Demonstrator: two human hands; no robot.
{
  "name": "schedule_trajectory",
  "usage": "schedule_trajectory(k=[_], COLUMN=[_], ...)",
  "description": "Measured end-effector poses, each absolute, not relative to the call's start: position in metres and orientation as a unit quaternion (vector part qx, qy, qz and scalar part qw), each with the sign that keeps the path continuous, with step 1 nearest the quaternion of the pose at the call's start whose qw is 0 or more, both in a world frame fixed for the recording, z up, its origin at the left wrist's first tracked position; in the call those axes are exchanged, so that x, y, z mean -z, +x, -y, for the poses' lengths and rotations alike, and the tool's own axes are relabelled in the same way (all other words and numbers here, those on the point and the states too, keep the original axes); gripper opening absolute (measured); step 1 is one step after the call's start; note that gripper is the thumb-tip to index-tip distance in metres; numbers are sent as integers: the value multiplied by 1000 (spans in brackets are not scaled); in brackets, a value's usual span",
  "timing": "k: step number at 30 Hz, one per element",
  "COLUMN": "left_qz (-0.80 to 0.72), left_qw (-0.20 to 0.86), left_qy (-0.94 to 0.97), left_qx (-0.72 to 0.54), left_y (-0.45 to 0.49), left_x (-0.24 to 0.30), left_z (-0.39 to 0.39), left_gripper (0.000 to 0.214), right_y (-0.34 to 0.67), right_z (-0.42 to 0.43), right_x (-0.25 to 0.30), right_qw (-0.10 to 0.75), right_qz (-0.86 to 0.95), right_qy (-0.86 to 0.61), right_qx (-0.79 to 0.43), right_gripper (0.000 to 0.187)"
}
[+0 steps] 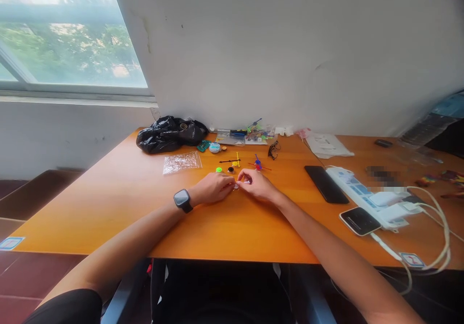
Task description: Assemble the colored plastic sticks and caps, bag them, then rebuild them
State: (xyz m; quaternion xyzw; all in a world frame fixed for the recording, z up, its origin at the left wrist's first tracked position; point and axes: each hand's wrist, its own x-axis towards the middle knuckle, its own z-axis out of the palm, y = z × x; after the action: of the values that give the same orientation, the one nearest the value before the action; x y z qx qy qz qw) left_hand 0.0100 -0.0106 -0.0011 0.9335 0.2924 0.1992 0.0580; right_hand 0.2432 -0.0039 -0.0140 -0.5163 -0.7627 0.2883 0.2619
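My left hand (214, 188), with a black watch on its wrist, lies low over the table, its fingers closed at a small white piece (236, 186). From the other side my right hand (258, 185) pinches at the same piece, thumb and forefinger together. The fingers partly cover it, and its exact kind is too small to make out. Just beyond the fingertips lie a bright green round piece (219, 169) and a black round piece (231, 170). Farther back are yellow plastic parts (236, 162), a dark thin stick (229, 161) and a blue and red plastic piece (257, 163).
A clear plastic bag (182, 162) lies left, before a black plastic bag (170, 134). Along the wall are a round tin (214, 147), packets of parts (259, 134) and glasses (274, 150). A black phone (326, 184), power strip (357, 189) and cables occupy the right.
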Motion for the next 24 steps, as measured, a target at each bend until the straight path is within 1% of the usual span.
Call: schedule_trajectory(k=[7,13,16,20,24], left_qz=[-302,-298,-305,-317,-351], left_qw=[48,36,23,34,54], left_qy=[935,932,924,913,886], left_qx=[-180,-205,-228,-253,-298], left_y=[10,11,12,11,6], left_x=[-3,6,10,6,-3], left_z=[13,12,12,13,13], left_gripper=[21,18,19,20,31], right_y=[239,238,240,243,243], right_z=[6,8,11,14,15], right_x=[11,4,-1,-10,-15], right_qw=[272,254,252,304,346], right_qz=[762,756,758,743,735], right_qy=[-518,-544,-560,-575,-558], right_qx=[-277,-262,-220,-159,-169], right_gripper=[21,24,28,30,37])
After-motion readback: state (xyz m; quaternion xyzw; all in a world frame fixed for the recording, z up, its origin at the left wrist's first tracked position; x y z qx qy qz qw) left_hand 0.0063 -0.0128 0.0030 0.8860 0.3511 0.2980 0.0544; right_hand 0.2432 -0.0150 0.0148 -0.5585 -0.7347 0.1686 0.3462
